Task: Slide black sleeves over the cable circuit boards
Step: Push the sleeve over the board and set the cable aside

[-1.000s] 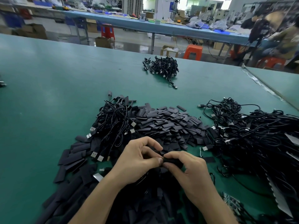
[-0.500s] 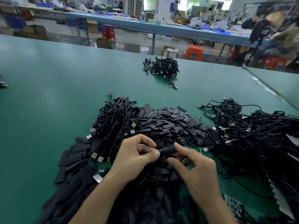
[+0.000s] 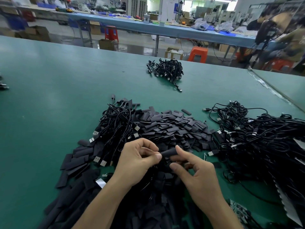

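Well, green table [image 3: 57, 96] runs wide toward ten o'clock; left hand [image 3: 137, 161] and right hand [image 3: 198, 176] pinch a black sleeve [image 3: 168, 152] lying nine-to-three.

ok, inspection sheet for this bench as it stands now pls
Surface: green table, bare on the left.
Job's things: black sleeve between both hands; sleeve pile behind it; no circuit board seen at the held sleeve.
Clutter: small cable bundle alone at the far side.
Hands: left hand pinches the sleeve's end; right hand has its index finger against it, grip unclear.
Cables: USB cable bundle left of the pile; cable tangle at right.
Surroundings: blue workbench, orange stool, cardboard box.
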Demonstrator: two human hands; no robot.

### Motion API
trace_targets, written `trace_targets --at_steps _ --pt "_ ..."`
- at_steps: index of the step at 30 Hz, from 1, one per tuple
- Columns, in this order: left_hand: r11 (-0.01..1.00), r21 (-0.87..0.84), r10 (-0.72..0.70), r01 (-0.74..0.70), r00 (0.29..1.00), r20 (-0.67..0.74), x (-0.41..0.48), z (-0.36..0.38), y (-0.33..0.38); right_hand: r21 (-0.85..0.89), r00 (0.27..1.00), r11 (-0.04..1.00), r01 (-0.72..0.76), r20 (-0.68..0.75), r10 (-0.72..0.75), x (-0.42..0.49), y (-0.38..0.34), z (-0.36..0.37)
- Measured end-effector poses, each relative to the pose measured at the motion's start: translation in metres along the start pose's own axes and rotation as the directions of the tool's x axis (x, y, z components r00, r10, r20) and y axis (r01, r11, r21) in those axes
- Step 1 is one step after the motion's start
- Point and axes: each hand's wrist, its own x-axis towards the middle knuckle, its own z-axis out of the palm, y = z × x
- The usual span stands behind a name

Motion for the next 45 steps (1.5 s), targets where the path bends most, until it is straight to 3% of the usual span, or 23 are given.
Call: trace_targets --at_steps 6,16,26,30,33,38,45 --pt "0.999 0.045 0.009 -0.009 1.000 -0.005 0.000 0.001 0.000 -0.003 0.999 1.000 0.015 -0.039 -0.015 0.001 -0.002 0.002" --pt "0.999 -0.035 0.014 -0.013 0.999 0.051 0.000 0.001 0.002 0.018 0.961 1.000 0.003 -0.277 0.002 0.001 -0.002 0.002" --pt "0.998 0.044 0.041 -0.041 0.999 0.006 0.001 0.001 -0.003 0.090 0.980 0.995 -0.051 -0.186 0.068 0.001 -0.010 0.004" --pt "0.999 0.013 0.052 -0.053 0.998 0.034 -0.001 0.001 -0.001 0.138 0.971 0.989 -0.057 -0.222 0.087 0.001 -0.012 0.002" --pt "0.998 0.001 0.056 -0.057 0.994 0.094 -0.002 0.001 0.001 0.140 0.980 0.987 -0.081 -0.168 0.104 0.002 -0.011 0.000" --pt "0.999 -0.041 0.035 -0.032 0.996 0.082 -0.002 -0.001 0.002 0.145 0.989 0.986 -0.083 -0.107 0.099 0.002 -0.011 -0.001" --pt "0.999 -0.025 0.029 -0.027 0.997 0.068 0.000 -0.001 0.000 0.149 0.986 0.985 -0.088 -0.127 0.107 0.003 -0.014 0.001"
